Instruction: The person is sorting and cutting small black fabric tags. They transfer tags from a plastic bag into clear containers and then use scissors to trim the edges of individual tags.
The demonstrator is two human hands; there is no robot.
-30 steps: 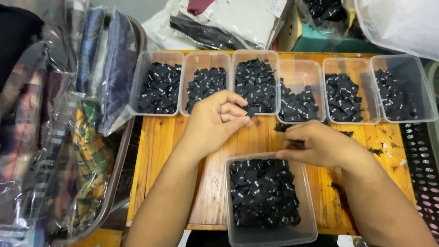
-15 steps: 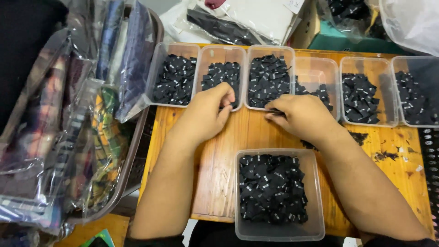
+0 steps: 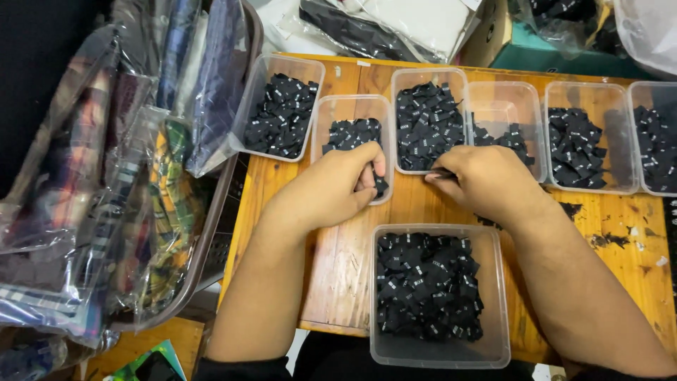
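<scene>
A row of clear plastic tubs holding small black fabric labels stands across the wooden table (image 3: pixel 352 254). My left hand (image 3: pixel 331 187) grips the near rim of the second tub (image 3: pixel 350 113), fingers inside on the labels and thumb outside. This tub sits nearer to me than the others in the row. My right hand (image 3: pixel 490 180) is closed, its fingertips pinching a black label (image 3: pixel 442 173) at the near rim of the third tub (image 3: pixel 427 74), which is heaped with labels. A larger tub (image 3: pixel 381 353) full of labels stands in front of me between my forearms.
The first tub (image 3: pixel 282 67), fourth tub (image 3: pixel 504 92), fifth tub (image 3: pixel 578 92) and sixth tub (image 3: pixel 656 92) complete the row. A brown basket (image 3: pixel 218 233) stuffed with plastic-wrapped fabrics sits on the left. Bagged goods (image 3: pixel 395 25) lie behind the tubs. Black scraps (image 3: pixel 606 240) dot the table on the right.
My right hand moved left from the table to the third tub's near rim. My left hand closed on the second tub, which now sits nearer to me.
</scene>
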